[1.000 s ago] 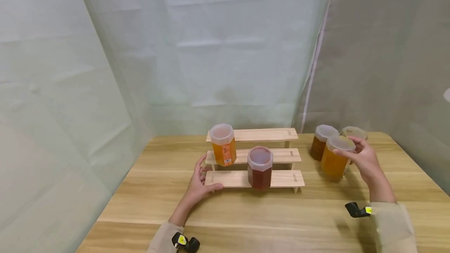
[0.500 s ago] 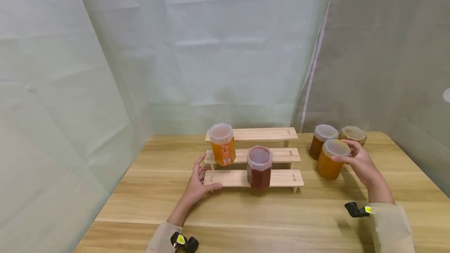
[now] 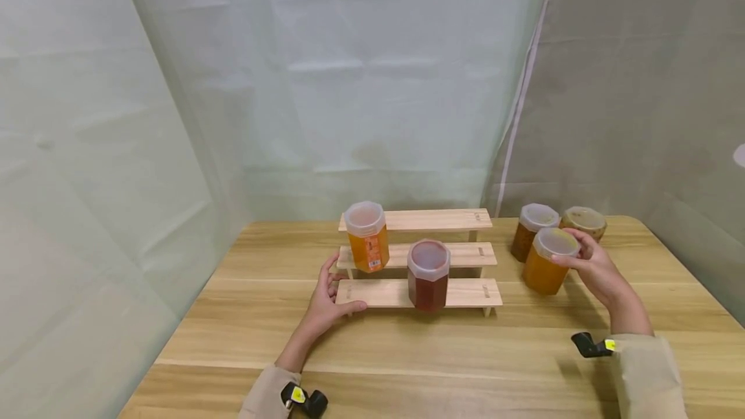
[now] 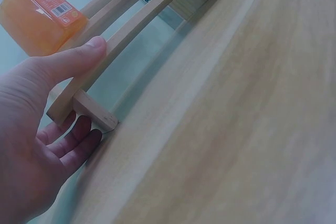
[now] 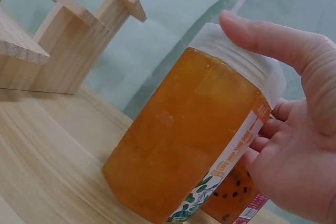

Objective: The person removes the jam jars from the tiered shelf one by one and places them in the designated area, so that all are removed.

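In the head view my left hand [image 3: 324,309] grips the left end of the three-tier wooden shelf rack [image 3: 465,291]; the left wrist view shows its thumb over the lowest board and its fingers curled below. My right hand [image 3: 602,280] holds an orange-filled jar [image 3: 544,275] by its frosted lid, at the right of the rack. The right wrist view shows the thumb [image 5: 262,35] on the near side of the lid; the other fingers are partly hidden behind it. A labelled orange jar [image 3: 367,247] stands on the middle board, left. A dark red jar [image 3: 429,291] stands on the lowest board.
Behind the held jar stand a brown-filled jar [image 3: 524,242] and a jar with a speckled lid [image 3: 584,218], close together near the back right of the wooden table [image 3: 442,367]. Pale fabric walls [image 3: 372,96] enclose the back and sides.
The jar in my right hand has shifted slightly left and down within the first half second, then stayed almost still. My left hand keeps its hold on the rack.
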Demonstrator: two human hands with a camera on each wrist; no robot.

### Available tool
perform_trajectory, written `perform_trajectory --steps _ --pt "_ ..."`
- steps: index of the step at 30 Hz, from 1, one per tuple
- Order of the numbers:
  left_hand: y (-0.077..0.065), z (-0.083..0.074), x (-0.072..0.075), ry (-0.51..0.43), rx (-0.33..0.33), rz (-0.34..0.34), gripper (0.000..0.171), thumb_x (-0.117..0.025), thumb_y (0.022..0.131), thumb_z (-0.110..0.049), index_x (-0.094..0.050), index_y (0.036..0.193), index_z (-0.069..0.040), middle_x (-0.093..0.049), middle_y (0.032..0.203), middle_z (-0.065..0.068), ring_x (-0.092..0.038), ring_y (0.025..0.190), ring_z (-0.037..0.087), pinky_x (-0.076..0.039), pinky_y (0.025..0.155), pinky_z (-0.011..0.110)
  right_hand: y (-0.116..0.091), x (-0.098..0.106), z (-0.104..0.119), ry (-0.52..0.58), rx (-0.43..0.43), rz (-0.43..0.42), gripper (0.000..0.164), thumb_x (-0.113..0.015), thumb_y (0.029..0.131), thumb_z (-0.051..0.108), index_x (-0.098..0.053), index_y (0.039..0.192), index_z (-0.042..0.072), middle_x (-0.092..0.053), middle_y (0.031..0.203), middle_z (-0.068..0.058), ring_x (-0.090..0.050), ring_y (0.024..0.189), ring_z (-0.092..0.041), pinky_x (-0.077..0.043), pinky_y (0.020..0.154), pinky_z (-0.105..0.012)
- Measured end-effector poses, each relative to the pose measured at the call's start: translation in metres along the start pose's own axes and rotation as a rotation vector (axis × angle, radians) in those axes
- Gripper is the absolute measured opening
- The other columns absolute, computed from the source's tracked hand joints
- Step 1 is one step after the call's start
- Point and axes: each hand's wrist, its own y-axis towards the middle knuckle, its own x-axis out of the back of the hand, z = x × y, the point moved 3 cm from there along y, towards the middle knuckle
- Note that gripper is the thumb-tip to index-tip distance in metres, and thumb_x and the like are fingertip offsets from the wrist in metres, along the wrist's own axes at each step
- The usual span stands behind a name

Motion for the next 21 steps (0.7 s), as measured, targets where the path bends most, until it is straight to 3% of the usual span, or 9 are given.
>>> perform_trajectory --steps 11,15,18,21 --pt "0.000 0.002 0.002 0.005 -0.001 -0.006 0.111 -0.087 0.071 -0.008 -0.016 0.155 -0.025 -0.051 0.129 0.026 -0.061 0.091 0.020 -0.052 0.072 0.025 0.000 -0.002 0.000 0.010 0.056 0.058 0.044 -0.056 0.095 -0.001 -0.046 0.124 0.031 -0.056 0.111 0.020 -0.053 0.099 0.005 -0.040 0.084 -0.008" --pt "0.000 0.002 0.001 0.003 0.008 -0.005 0.111 -0.087 0.071 -0.009 -0.016 0.154 -0.026 -0.051 0.130 0.026 -0.062 0.094 0.022 -0.053 0.075 0.026 0.000 -0.002 0.006 0.012 0.118 0.077 0.045 -0.053 0.096 -0.001 -0.046 0.131 0.027 -0.052 0.122 0.022 -0.051 0.104 0.007 -0.040 0.085 -0.007" --pt "0.001 0.001 0.000 0.004 0.000 0.005 0.110 -0.087 0.071 -0.010 -0.016 0.155 -0.026 -0.050 0.130 0.026 -0.062 0.093 0.022 -0.053 0.074 0.026 -0.002 -0.003 0.018 -0.015 0.163 0.054 0.049 -0.052 0.098 -0.001 -0.042 0.140 0.021 -0.050 0.127 0.025 -0.049 0.112 0.012 -0.038 0.086 -0.005" --pt "0.000 0.000 0.001 0.005 0.002 -0.004 0.111 -0.087 0.071 -0.010 -0.016 0.155 -0.026 -0.051 0.130 0.024 -0.062 0.093 0.021 -0.052 0.074 0.026 -0.004 -0.007 0.034 -0.069 0.165 -0.024 0.056 -0.055 0.097 0.003 -0.035 0.148 0.018 -0.052 0.129 0.025 -0.047 0.116 0.015 -0.039 0.084 -0.004"
